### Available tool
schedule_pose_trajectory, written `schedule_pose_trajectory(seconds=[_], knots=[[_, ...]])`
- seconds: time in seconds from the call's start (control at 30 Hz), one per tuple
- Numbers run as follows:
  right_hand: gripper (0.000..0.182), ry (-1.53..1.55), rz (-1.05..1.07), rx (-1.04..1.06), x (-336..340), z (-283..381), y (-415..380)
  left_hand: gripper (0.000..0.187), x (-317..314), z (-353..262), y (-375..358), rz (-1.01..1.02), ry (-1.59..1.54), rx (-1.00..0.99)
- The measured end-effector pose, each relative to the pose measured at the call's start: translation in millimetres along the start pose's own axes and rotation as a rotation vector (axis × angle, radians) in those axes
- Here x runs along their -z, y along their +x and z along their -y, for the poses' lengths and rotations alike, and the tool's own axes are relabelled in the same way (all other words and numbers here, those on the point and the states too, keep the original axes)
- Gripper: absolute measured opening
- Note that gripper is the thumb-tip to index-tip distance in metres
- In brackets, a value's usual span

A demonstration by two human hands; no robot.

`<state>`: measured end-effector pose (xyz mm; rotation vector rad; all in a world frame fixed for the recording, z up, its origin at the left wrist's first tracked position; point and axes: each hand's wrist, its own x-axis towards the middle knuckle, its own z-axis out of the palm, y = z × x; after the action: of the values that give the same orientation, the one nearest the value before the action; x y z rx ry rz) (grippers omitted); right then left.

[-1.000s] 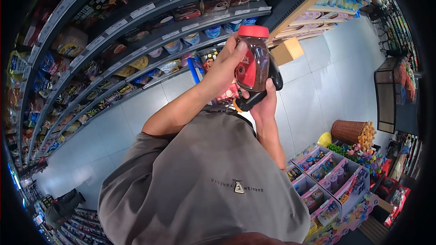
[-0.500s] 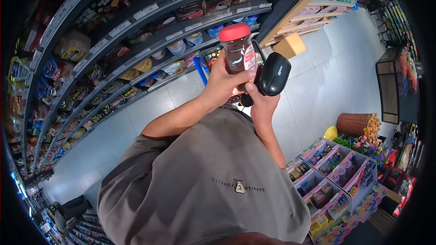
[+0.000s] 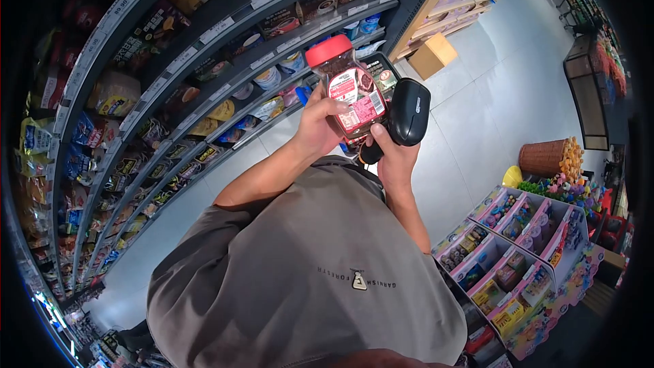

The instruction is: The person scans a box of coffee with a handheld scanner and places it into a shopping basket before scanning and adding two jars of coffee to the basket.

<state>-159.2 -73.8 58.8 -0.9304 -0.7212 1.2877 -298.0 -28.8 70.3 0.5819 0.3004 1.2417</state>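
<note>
My left hand [image 3: 319,123] is wrapped around a clear jar [image 3: 354,95] with a red lid, its thumb across the red and white label. The jar tilts slightly, and the label with a barcode faces up toward me. Dark contents show through its upper part. In my right hand [image 3: 396,158] is a black handheld barcode scanner [image 3: 409,113], its rounded head close beside the jar's right side. The right thumb lies near the jar's lower edge. Behind the jar, a dark green package [image 3: 379,71] shows in part.
Curved-looking store shelves [image 3: 225,24] with packaged goods and price tags run along the left. A cardboard box [image 3: 433,55] sits on the tiled floor ahead. To the right stand a divided display bin [image 3: 492,261] and a wicker basket [image 3: 538,157].
The jar has turned in my left hand, so its label and barcode now face me. It has also shifted a little left and down; the scanner stays beside it.
</note>
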Motion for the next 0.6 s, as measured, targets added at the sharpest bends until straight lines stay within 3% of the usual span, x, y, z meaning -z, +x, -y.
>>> schedule_pose_trajectory(seconds=[0.1, 0.17, 0.27, 0.47, 0.6], knots=[[0.040, -0.059, -0.027, 0.010, -1, -8, -5, 0.059, 7, -1, -5, -0.096, 0.025, 0.057], [0.039, -0.074, -0.054, 0.015, -4, -11, -9, 0.039, 6, -6, -8, -0.126, 0.025, 0.070], [0.038, -0.113, -0.103, 0.021, -8, -14, -12, 0.044, 25, -12, -16, -0.157, 0.190, 0.100], [0.045, -0.502, -0.200, 0.145, -18, -7, -20, 0.050, 35, -25, -26, -0.046, 0.234, 0.201], [0.044, -0.439, -0.247, 0.169, -23, -10, -27, 0.051, 29, -15, -34, -0.006, 0.128, 0.165]])
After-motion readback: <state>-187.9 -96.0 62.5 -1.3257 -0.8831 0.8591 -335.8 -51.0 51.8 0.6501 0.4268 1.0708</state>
